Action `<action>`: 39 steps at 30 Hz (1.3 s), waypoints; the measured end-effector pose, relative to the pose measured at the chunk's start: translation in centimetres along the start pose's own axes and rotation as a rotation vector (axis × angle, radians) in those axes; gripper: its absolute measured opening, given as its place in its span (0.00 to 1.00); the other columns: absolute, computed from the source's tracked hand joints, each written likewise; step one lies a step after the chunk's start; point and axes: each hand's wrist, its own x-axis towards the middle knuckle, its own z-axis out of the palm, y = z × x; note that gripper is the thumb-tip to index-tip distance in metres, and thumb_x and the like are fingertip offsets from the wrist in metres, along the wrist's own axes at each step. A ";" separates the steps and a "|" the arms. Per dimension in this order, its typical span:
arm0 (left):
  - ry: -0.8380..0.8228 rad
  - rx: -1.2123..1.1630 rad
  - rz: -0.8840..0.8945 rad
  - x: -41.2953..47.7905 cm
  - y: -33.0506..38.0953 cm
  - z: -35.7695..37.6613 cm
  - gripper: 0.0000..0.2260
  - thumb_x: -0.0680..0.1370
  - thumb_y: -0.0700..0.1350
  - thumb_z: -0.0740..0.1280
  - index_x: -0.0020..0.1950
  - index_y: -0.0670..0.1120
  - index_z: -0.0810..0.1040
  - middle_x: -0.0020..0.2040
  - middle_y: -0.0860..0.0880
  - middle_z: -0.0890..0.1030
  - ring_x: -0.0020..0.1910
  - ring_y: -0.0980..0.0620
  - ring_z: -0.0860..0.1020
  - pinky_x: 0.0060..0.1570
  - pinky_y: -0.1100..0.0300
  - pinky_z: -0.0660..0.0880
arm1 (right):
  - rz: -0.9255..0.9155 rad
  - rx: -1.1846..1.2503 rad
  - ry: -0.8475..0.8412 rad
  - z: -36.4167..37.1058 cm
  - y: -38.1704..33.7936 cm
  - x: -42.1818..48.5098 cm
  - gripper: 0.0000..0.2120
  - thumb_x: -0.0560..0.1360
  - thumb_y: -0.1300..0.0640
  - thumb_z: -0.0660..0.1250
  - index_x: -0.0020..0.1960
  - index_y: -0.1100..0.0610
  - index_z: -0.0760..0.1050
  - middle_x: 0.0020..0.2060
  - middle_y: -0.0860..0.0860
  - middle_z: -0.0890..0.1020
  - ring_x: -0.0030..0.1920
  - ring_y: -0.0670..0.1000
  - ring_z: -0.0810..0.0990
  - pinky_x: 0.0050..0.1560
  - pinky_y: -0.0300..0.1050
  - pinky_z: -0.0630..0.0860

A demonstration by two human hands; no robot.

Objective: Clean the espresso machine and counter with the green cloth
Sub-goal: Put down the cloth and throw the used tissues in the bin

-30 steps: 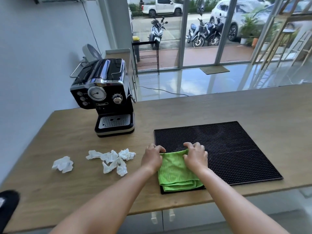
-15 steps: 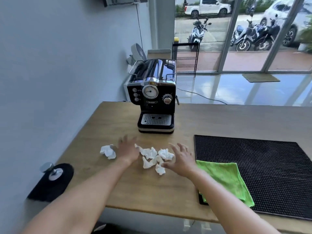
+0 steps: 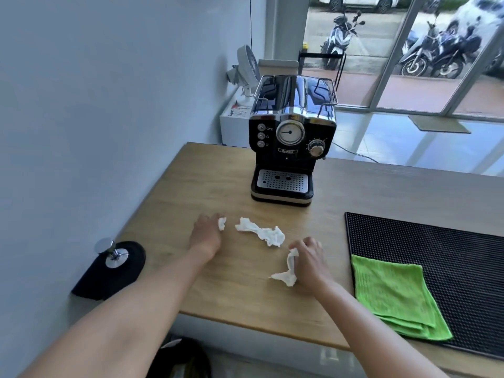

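Hands drop onto tissue scraps

Since 0.5 s ago both hands have gone from spread fingers to closing on scraps: L hand (image 3: 206,236) curls on a small tissue wad (image 3: 222,223), R hand (image 3: 309,261) grips a tissue strip (image 3: 289,270). Third clump (image 3: 261,233) lies btwn them on counter (image 3: 218,181). Green cloth (image 3: 395,296) sits folded on black mat (image 3: 450,249), right of R hand; espresso machine (image 3: 291,137) stands behind.

**Gloss, grain and nap**

At twelve o'clock we see the espresso machine (image 3: 293,137), glossy black with polished chrome trim and a perforated metal drip grid (image 3: 282,182). The counter (image 3: 207,184) looks matt, grained wood. The tissue (image 3: 261,233) is thin crumpled paper. At four o'clock the green cloth (image 3: 392,293) shows soft nap on a studded black mat (image 3: 436,241).
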 end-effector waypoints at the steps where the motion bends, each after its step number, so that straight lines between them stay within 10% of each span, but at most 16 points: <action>1: 0.024 -0.047 0.040 -0.1 0.4 0.0 0.17 0.78 0.44 0.58 0.65 0.57 0.72 0.59 0.47 0.70 0.59 0.45 0.73 0.53 0.54 0.71 | 0.009 0.010 -0.001 -0.2 0.4 -0.1 0.15 0.77 0.61 0.61 0.62 0.52 0.74 0.60 0.52 0.70 0.62 0.54 0.66 0.58 0.49 0.71; 9: -0.321 0.172 0.536 -2.0 7.1 2.0 0.37 0.76 0.37 0.61 0.76 0.66 0.49 0.76 0.49 0.59 0.65 0.46 0.73 0.55 0.54 0.74 | 0.112 0.036 0.055 -1.0 1.9 -1.0 0.14 0.76 0.62 0.62 0.59 0.52 0.78 0.59 0.51 0.73 0.62 0.53 0.69 0.48 0.43 0.67; 16: -0.272 0.200 0.571 -3.4 7.1 2.0 0.16 0.78 0.38 0.59 0.62 0.52 0.76 0.63 0.48 0.71 0.53 0.46 0.77 0.47 0.53 0.75 | 0.139 0.060 0.079 -0.8 1.8 -1.7 0.15 0.77 0.63 0.62 0.59 0.53 0.79 0.58 0.52 0.74 0.63 0.54 0.70 0.49 0.41 0.65; 39: 0.210 -0.721 -0.455 -21.4 -19.8 -6.9 0.07 0.64 0.52 0.69 0.39 0.52 0.84 0.35 0.52 0.84 0.36 0.49 0.83 0.39 0.50 0.81 | -0.421 0.350 -0.436 11.5 -24.9 -10.0 0.11 0.76 0.57 0.64 0.57 0.48 0.71 0.43 0.45 0.80 0.40 0.46 0.78 0.41 0.44 0.73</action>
